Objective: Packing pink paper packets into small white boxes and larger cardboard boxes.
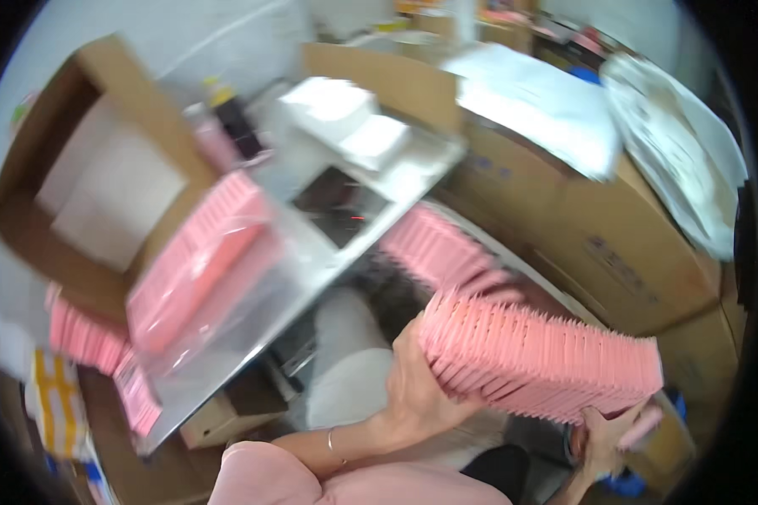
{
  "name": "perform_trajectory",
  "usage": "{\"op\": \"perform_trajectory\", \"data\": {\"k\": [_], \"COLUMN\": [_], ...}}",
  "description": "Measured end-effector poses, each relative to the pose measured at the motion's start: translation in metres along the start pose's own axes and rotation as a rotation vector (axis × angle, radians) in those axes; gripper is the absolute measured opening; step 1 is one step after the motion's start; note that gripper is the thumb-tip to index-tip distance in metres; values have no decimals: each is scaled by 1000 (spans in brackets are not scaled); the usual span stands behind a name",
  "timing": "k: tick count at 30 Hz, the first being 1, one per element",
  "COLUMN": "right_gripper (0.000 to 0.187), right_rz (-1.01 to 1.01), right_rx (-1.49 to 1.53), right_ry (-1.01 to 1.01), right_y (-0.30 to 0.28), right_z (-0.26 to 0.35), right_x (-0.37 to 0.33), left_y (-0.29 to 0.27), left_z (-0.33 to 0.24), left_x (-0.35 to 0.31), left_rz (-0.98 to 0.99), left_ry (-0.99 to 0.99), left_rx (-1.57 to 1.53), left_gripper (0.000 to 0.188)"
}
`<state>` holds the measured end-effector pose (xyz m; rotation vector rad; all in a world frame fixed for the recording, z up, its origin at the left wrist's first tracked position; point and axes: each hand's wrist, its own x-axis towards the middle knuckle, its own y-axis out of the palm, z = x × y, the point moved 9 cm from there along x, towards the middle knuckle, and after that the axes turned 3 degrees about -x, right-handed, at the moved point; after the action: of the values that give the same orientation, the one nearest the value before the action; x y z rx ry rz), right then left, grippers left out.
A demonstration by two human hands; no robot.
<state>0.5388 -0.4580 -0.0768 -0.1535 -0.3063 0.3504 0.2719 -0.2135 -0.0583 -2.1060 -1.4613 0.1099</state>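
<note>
Between my two hands is a long row of thin pink packets (547, 358), pressed together on edge like a block. My left hand (425, 383) wraps the near left end, its wrist wearing a thin bangle. My right hand (606, 442) grips the underside close to the right end; some of its fingers are hidden. Just beyond the held row, more pink packets (446, 252) stand packed in a row below the table edge. On the table at left lies a clear plastic bag (198, 278) with pink packets in it, somewhat blurred.
An open cardboard box (101, 63) stands at far left, above other pink packets (84, 337). The white table (303, 295) carries white boxes (345, 118), a dark square device (341, 202) and a dark bottle (234, 122). Large cartons (598, 244) with white plastic (539, 101) line the right.
</note>
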Motion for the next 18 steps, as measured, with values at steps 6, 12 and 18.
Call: {"op": "perform_trajectory", "data": {"k": [6, 12, 18], "right_gripper": [123, 121, 118], "right_rz": [656, 1059, 1306], "right_rx": [193, 84, -243], "right_ry": [-126, -445, -443], "right_y": [223, 383, 467], "right_z": [41, 136, 177], "right_x": [-33, -133, -139], "left_y": [-174, -292, -326], "left_z": [59, 90, 111], "left_x": [-82, -162, -153], "left_rz": [-521, -763, -736], "left_ry": [-142, -356, -526], "left_rx": [-134, 614, 552], "left_gripper": [101, 107, 91]}}
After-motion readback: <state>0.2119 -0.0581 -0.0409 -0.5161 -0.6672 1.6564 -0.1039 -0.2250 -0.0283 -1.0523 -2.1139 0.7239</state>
